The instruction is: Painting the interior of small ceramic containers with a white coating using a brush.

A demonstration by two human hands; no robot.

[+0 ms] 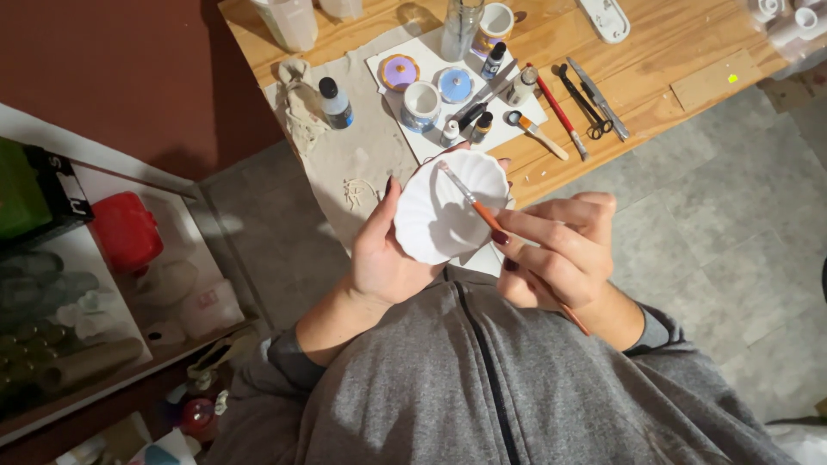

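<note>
A white scalloped dish, shell-like in shape, is held up over the near edge of a wooden table, between the table and the grey zip-up top worn by the person. The dish is cupped from the left by the left hand, the thumb laid against its left rim and the fingers curled behind it, their tips just showing past the far edge. A slim paintbrush with an orange handle is pinched between the thumb and fingers of the right hand, which is closed around it; the bristle end is laid across the inside of the dish, and the handle's tail is seen emerging below the wrist.

On the table, a white sheet is spread over a stained cloth. A round purple piece, a round blue piece and a small white pot are set out on the sheet, with several small paint bottles beside them. A dark-capped bottle is stood on the cloth to the left. To the right, a red-handled tool, a short brush, scissors and metal tweezers are laid on the bare wood. At far left, a red container is seen on a low shelf. The floor is grey tile.
</note>
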